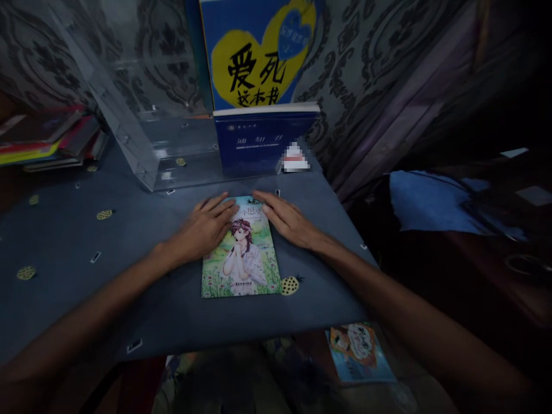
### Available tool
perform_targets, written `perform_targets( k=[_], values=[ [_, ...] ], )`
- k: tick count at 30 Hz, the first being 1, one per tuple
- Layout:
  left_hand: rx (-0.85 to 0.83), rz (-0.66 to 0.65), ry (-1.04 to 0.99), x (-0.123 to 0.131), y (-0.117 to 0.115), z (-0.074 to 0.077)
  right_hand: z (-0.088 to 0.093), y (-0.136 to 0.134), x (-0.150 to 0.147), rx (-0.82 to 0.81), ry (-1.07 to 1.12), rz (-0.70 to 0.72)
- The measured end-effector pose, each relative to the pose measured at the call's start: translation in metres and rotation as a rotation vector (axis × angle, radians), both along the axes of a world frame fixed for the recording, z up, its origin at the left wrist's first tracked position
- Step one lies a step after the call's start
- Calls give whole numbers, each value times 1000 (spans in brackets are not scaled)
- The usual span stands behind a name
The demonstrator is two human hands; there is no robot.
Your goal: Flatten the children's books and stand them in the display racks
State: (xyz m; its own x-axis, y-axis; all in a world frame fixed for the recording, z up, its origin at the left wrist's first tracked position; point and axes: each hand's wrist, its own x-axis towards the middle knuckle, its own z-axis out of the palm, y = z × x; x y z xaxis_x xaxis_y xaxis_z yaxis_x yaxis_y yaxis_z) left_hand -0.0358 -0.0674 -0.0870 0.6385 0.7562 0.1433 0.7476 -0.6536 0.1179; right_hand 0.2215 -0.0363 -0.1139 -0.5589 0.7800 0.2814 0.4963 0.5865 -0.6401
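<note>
A thin illustrated book (pixel 245 259) with a girl on a green cover lies flat on the dark blue tablecloth (pixel 129 241). My left hand (pixel 204 227) rests on its upper left corner, fingers stretched out flat. My right hand (pixel 287 218) lies on the upper right corner, fingers also flat and extended. Neither hand grips the book. Both forearms reach in from the bottom of the view.
A dark blue book (pixel 263 141) stands at the back, with a blue and yellow poster book (pixel 254 52) behind it. A clear acrylic stand (pixel 142 115) sits left of them. A stack of books (pixel 47 144) lies far left. Another book (pixel 360 351) lies on the floor below the table edge.
</note>
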Motion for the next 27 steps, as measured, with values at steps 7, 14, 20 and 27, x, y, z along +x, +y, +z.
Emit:
perform_targets(
  k=[7, 14, 20, 27],
  values=[
    [-91, -264, -22, 26, -14, -4, -4, 2, 1, 11, 2, 16],
    [-181, -429, -46, 30, -53, 3, -4, 2, 0, 23, -42, 5],
    [-199, -484, -39, 29, -69, 8, -3, 1, -1, 16, -79, -9],
    [-97, -486, -38, 28, -73, 4, -1, -10, -6, 93, -195, 15]
  ],
)
